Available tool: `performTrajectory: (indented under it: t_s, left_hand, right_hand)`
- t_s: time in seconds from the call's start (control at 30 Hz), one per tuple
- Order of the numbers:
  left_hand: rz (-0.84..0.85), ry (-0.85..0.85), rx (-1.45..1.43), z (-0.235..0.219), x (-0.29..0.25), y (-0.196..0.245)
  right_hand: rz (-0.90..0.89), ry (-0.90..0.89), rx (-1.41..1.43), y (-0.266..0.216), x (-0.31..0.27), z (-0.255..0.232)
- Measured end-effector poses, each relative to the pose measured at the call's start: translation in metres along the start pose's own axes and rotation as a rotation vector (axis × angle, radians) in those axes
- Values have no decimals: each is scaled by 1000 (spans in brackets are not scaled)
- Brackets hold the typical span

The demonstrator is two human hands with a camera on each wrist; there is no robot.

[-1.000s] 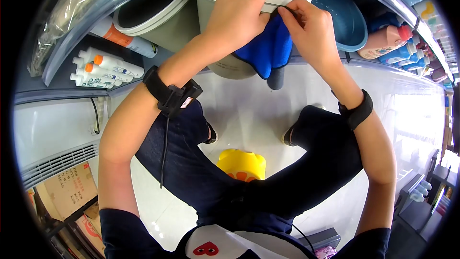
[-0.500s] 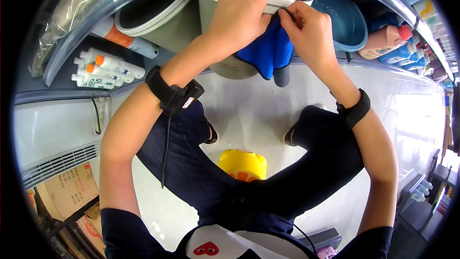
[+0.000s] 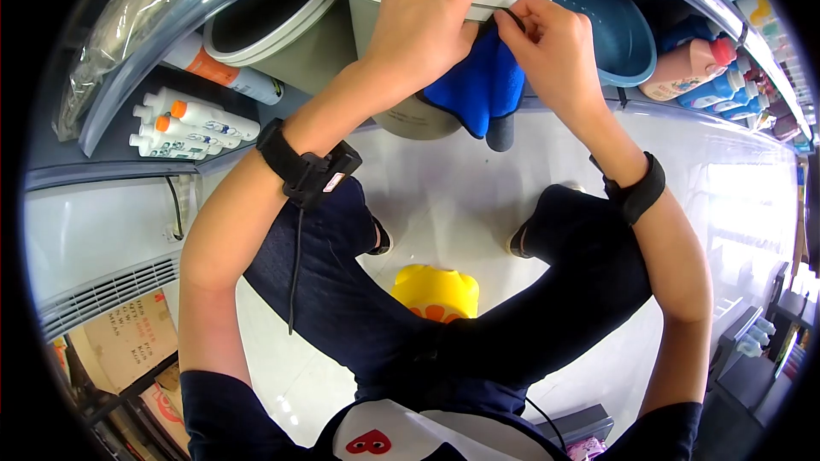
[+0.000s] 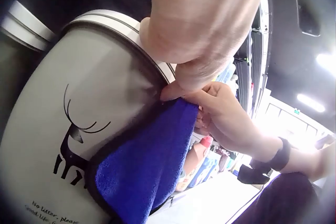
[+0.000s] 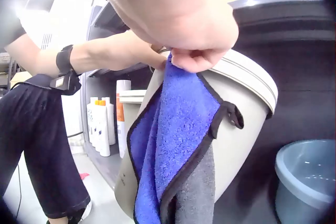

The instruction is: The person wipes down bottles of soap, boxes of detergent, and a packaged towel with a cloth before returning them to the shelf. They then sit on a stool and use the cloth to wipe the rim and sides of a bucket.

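A blue cloth point(image 3: 484, 85) with dark edging hangs down the outside of a grey bin point(image 3: 410, 119) below its white rim. My left hand point(image 3: 427, 21) grips that rim, fingers over the top, with the thumb by the cloth's upper part. Close beside it, my right hand point(image 3: 555, 47) pinches the cloth's top edge between thumb and finger. In the left wrist view the cloth point(image 4: 147, 161) hangs next to a deer print on the bin point(image 4: 31, 124). The right wrist view shows the cloth's blue face point(image 5: 184, 113), a grey part and a small dark loop.
A second grey bin point(image 3: 299, 55) stands left on the shelf, with white bottles point(image 3: 205, 119) near it. To the right are a blue basin point(image 3: 611, 34) and a pink bottle point(image 3: 688, 71). A yellow stool-like object point(image 3: 437, 290) is on the floor between the legs.
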State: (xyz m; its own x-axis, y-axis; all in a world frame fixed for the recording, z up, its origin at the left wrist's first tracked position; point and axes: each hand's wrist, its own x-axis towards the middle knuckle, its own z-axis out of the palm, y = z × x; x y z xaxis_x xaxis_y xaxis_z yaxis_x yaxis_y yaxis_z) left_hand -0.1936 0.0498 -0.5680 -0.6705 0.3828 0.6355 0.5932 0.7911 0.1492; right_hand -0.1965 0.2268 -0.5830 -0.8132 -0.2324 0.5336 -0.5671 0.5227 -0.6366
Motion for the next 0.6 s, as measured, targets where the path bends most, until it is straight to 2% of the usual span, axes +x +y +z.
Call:
performTrajectory:
  t_s: [0.07,0.3,0.4,0.5,0.6]
  left_hand:
    - [-61,-33,-99,-6,2,7]
    - [-57,-25,-63,-5,4,9]
    - [-40,-22,-42,-5,3,9]
    - [-25,-41,-31,-5,2,10]
    - [-13,-60,-25,-6,0,11]
  right_hand:
    - [11,-14,-13,2,1,-2]
    - [108,22,-20,23,2,-8]
    - [62,-4,-15,17,0,-8]
    - [-62,-10,12,2,0,-2]
    - [-82,-25,-27,-3,0,-1]
